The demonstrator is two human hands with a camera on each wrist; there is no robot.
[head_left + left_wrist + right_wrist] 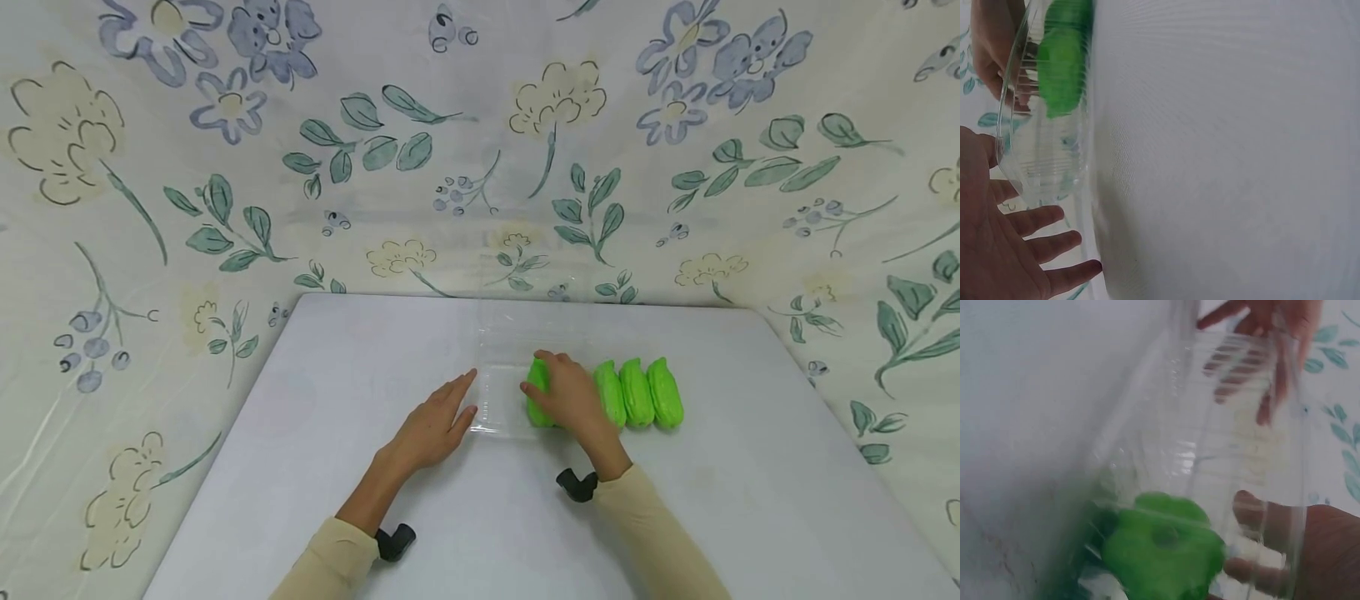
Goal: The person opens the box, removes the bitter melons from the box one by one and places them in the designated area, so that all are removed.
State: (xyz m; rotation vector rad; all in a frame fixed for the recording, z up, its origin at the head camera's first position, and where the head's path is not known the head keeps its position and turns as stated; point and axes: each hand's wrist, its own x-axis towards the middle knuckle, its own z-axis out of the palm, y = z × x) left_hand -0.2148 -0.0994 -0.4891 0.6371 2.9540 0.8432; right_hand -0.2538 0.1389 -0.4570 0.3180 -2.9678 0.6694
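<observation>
A clear plastic clamshell container (498, 421) lies on the table with its lid raised behind it. Inside, at its right part, sits a bright green, long, lobed vegetable-like piece (537, 408), whose lobed end also shows in the right wrist view (1163, 550). Over that piece is my right hand (573, 396), thumb and fingers spread apart; one fingertip is at the piece's edge. My left hand (431, 425) has its fingers extended beside the container's left edge. In the left wrist view, those fingers (1054, 250) are spread near the clear wall, holding nothing.
Three similar green pieces (637, 396) stand in a row on the white table (360, 358), just right of my right hand. A flowered cloth (465, 225) hangs behind the table. Black wrist-worn devices (396, 542) sit under both forearms.
</observation>
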